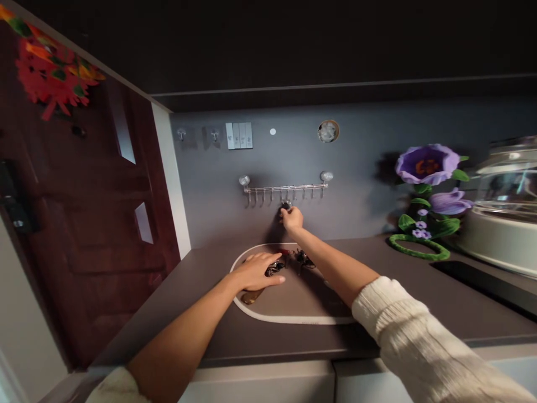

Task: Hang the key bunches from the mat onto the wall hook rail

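Note:
My right hand [292, 219] is raised to the wall, its fingers closed on a small dark item with a shiny metal ring [286, 205], right at the hooks of a silver hook rail [287, 188]. Exactly what this item is, I cannot make out. On the mat [302, 302], my left hand [257, 271] lies open with fingers stretched out and thumb apart, beside a shiny dark bundle [274, 267] that looks like keys. A brown patterned piece [251, 296] shows partly beneath that hand. Another dark bundle [302, 258] and a small red item [285, 252] lie at the mat's back.
A purple flower ornament [428, 165] with a green base and a glass-topped appliance [503, 207] stand at the right. A flat black object [482, 285] lies before them. Wall switches [239, 135] sit above the rail. A dark red door [96, 224] is on the left.

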